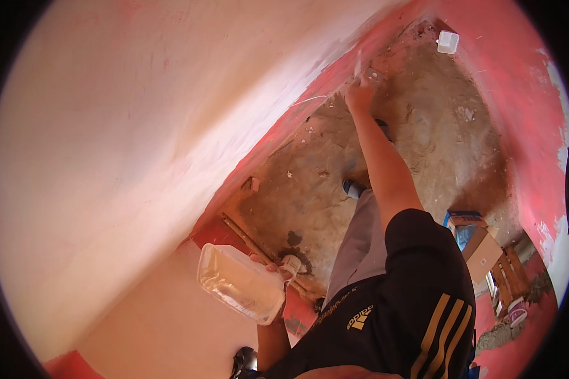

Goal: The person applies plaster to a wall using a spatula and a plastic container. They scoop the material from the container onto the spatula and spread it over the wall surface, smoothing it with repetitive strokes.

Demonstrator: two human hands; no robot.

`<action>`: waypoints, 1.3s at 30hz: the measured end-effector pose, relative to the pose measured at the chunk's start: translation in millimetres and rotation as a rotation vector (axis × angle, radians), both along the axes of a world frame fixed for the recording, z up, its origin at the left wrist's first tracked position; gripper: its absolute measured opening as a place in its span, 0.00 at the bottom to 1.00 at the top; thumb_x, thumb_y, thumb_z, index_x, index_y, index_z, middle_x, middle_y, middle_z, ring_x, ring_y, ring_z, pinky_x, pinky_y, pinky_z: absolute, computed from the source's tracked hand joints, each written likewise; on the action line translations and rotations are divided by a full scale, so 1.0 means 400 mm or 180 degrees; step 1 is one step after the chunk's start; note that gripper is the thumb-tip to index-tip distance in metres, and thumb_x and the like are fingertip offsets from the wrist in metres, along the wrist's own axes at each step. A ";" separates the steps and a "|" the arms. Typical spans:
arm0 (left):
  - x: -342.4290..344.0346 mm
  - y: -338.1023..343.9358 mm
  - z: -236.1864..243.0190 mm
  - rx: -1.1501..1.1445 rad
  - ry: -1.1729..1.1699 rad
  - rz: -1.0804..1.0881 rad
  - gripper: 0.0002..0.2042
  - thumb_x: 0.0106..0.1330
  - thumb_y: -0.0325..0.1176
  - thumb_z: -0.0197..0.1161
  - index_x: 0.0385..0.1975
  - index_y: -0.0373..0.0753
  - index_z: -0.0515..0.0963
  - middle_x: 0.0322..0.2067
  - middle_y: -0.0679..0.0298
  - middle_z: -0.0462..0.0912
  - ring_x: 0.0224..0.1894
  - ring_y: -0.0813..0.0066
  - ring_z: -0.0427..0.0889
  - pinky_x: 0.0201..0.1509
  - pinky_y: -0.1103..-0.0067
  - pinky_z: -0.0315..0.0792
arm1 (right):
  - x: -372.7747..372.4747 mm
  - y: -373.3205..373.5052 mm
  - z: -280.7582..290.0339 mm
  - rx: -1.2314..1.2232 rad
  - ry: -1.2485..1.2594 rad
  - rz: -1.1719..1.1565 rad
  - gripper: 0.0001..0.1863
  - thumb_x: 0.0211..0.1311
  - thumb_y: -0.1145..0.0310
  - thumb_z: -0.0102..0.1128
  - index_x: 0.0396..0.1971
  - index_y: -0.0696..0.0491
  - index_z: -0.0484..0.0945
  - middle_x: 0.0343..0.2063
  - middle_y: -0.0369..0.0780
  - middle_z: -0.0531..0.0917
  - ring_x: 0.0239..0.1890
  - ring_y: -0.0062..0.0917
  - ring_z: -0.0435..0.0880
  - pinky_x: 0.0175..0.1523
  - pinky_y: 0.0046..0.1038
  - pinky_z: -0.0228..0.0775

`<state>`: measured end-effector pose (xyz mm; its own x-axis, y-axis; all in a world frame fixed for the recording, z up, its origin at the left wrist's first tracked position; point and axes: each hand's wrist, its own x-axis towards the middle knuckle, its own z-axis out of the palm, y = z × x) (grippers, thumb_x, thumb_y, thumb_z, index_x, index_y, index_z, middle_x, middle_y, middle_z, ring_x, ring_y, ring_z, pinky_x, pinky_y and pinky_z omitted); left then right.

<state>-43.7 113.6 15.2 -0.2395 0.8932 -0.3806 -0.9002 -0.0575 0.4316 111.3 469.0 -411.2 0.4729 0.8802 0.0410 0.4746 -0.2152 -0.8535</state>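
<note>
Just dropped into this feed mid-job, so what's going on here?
The person's left hand holds a pale plastic tub out to the side. The right hand is stretched forward to the low red band of the wall; it seems to grip something slim and pale, too blurred to identify. A thin pale streak marks the red band near that hand. A small white container sits near the far corner.

The tub (pixel 239 284) looks like shiny, smooth plastic. Floor (pixel 291 167) is pretty rough and matt, carton (pixel 482 254) near its right edge is cardboard, trousers (pixel 357 243) matt cloth.
</note>
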 end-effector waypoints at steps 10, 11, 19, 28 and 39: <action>0.011 -0.019 0.010 0.0036 0.0047 -0.0157 0.35 0.70 0.63 0.54 0.75 0.61 0.55 0.69 0.58 0.63 0.65 0.46 0.68 0.63 0.37 0.63 | -0.061 -0.161 0.064 0.0520 0.0485 0.1213 0.20 0.63 0.71 0.53 0.55 0.51 0.80 0.40 0.58 0.83 0.45 0.52 0.83 0.49 0.45 0.75; 0.004 -0.021 0.007 0.0089 -0.0065 -0.0303 0.35 0.70 0.63 0.54 0.75 0.61 0.55 0.69 0.58 0.63 0.65 0.46 0.68 0.63 0.37 0.63 | -0.013 -0.140 0.044 -0.0158 0.0343 0.0756 0.21 0.63 0.72 0.53 0.56 0.51 0.80 0.41 0.58 0.83 0.45 0.52 0.84 0.50 0.45 0.76; 0.055 -0.050 -0.004 -0.0053 0.0087 0.0096 0.36 0.70 0.63 0.53 0.75 0.60 0.54 0.69 0.58 0.63 0.64 0.47 0.68 0.63 0.35 0.61 | -0.125 -0.022 0.210 -0.0569 0.0499 0.0545 0.27 0.62 0.76 0.48 0.63 0.55 0.73 0.44 0.55 0.84 0.48 0.50 0.83 0.52 0.43 0.75; 0.052 -0.083 0.004 -0.0267 0.0010 0.0203 0.36 0.70 0.63 0.53 0.75 0.61 0.54 0.69 0.58 0.63 0.65 0.47 0.68 0.63 0.35 0.61 | 0.010 -0.044 0.115 0.0157 0.0390 -0.0203 0.28 0.61 0.76 0.49 0.63 0.52 0.74 0.42 0.57 0.83 0.48 0.51 0.82 0.50 0.46 0.73; 0.030 -0.079 0.007 0.0100 -0.0024 0.0040 0.34 0.70 0.60 0.56 0.74 0.59 0.58 0.69 0.60 0.63 0.65 0.52 0.67 0.63 0.42 0.60 | -0.092 -0.267 0.125 -0.0105 0.0206 0.1205 0.28 0.60 0.77 0.51 0.61 0.47 0.78 0.24 0.54 0.81 0.29 0.52 0.81 0.37 0.46 0.74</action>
<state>-31.8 82.1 18.0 -0.2479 0.9018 -0.3541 -0.9025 -0.0822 0.4227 74.5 362.2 -361.0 0.1150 0.9933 -0.0096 0.4711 -0.0631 -0.8798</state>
